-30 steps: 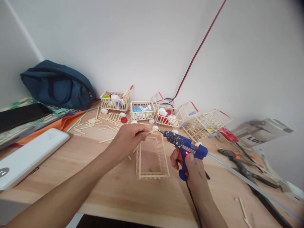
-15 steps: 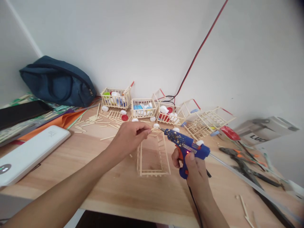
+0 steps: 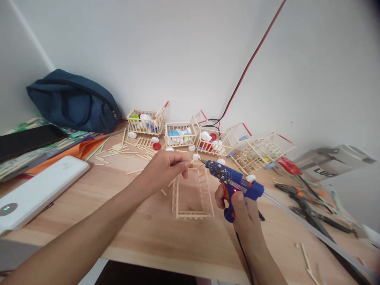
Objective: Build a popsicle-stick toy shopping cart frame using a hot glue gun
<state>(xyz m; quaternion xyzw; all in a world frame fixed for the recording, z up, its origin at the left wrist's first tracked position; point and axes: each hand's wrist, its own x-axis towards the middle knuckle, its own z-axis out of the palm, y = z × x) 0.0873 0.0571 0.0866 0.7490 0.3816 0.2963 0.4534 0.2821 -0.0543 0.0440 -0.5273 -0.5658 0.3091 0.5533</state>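
Note:
A small wooden stick (image 3: 193,160) is pinched between the thumb and fingers of my left hand (image 3: 169,166), its tip by the glue gun's nozzle. My right hand (image 3: 242,206) is wrapped around the handle of a blue glue gun (image 3: 227,176), which points left with its red light lit. From its back runs a long clear glue stick (image 3: 292,212). Below my hands, a rectangular frame of thin wooden sticks (image 3: 194,215) lies on the table; my left hand hides part of its far left corner.
Against the wall stand several little stick carts (image 3: 145,122), some filled with bottle caps. Loose sticks (image 3: 115,151) lie left of centre. A blue bag (image 3: 74,101), a white power bank (image 3: 44,190) and a phone (image 3: 29,138) occupy the left. Pliers (image 3: 311,215) lie right.
Hardly anything differs. The glue gun's nozzle and the small stick in my left hand stay close together, and the whole view has shifted slightly.

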